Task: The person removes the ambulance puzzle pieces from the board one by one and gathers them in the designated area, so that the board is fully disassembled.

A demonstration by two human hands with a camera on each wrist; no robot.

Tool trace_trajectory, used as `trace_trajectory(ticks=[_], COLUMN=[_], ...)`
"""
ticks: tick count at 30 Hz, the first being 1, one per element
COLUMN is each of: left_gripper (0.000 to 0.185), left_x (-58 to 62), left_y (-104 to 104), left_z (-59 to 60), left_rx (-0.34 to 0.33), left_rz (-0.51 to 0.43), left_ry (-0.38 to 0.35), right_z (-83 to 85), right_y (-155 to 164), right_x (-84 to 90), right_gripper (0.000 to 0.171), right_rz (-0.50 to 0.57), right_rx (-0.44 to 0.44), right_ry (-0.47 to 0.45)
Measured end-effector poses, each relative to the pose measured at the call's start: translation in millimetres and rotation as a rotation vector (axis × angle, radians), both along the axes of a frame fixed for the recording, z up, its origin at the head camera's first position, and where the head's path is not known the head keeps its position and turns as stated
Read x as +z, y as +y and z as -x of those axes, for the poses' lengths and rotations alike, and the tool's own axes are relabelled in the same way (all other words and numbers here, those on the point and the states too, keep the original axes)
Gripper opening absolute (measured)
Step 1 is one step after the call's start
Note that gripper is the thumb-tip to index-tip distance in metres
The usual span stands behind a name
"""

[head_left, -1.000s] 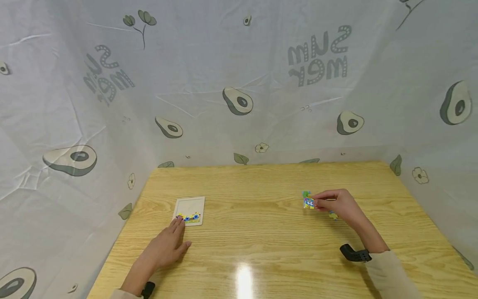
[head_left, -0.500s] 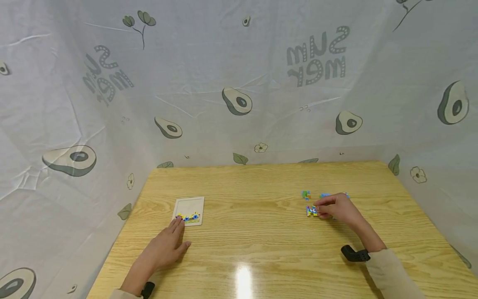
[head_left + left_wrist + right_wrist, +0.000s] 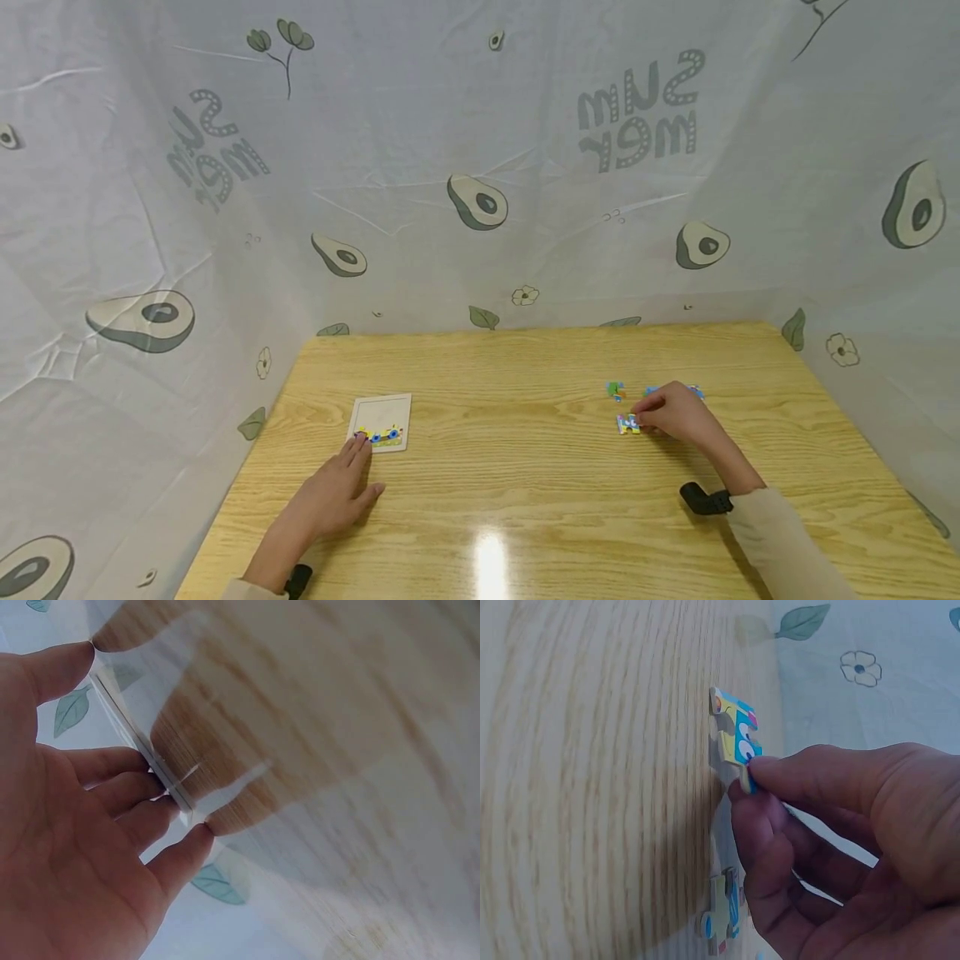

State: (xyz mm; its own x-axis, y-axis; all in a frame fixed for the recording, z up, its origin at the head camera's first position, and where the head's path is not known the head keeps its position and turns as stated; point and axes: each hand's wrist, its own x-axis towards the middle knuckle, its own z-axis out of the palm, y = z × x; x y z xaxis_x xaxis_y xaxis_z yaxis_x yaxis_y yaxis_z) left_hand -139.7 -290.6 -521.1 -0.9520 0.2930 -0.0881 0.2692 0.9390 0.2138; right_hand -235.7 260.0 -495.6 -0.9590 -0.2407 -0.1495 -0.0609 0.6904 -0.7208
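Observation:
On the left, my left hand (image 3: 330, 496) lies with fairly straight fingers, their tips resting on the lower edge of a white puzzle tray (image 3: 382, 410). A row of joined pieces (image 3: 388, 436) with blue wheels fills the bottom of that tray; the fingertips cover its left end. In the left wrist view the fingers reach the tray's thin edge. Over on the right, my right hand (image 3: 678, 414) pinches a jigsaw piece (image 3: 742, 739) between thumb and fingertips. Cartoon eyes on yellow and blue show on it, and it is close over the wooden table, tilted in the right wrist view.
A green jigsaw piece (image 3: 615, 390) lies just beyond the held one. Blue pieces (image 3: 697, 392) show behind the right hand, partly covered by it. The right wrist view has another loose piece (image 3: 720, 911) below the fingers. A printed curtain (image 3: 480, 250) surrounds the table (image 3: 480, 450).
My right hand has brought the jigsaw piece down and slightly nearer, away from the green piece, and turned it. Blue pieces behind the hand have come into view. The left hand stays put.

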Motion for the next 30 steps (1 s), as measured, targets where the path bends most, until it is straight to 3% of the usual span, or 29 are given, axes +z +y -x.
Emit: trace_trajectory(ticks=[6,30], left_gripper=[0.075,0.075], left_x=[0.6,4.9], left_y=[-0.6,1.8], left_z=[0.1,-2.7], left_rx=[-0.004,0.005], left_rz=[0.005,-0.018], left_ry=[0.004,-0.017], right_z=[2.3,-1.4], right_y=[-3.6,-17.3], right_x=[-2.6,-0.9], right_gripper=[0.015,0.011], right_rz=[-0.071,-0.158], right_rx=[0.009,-0.066], right_ry=[0.053,0.113])
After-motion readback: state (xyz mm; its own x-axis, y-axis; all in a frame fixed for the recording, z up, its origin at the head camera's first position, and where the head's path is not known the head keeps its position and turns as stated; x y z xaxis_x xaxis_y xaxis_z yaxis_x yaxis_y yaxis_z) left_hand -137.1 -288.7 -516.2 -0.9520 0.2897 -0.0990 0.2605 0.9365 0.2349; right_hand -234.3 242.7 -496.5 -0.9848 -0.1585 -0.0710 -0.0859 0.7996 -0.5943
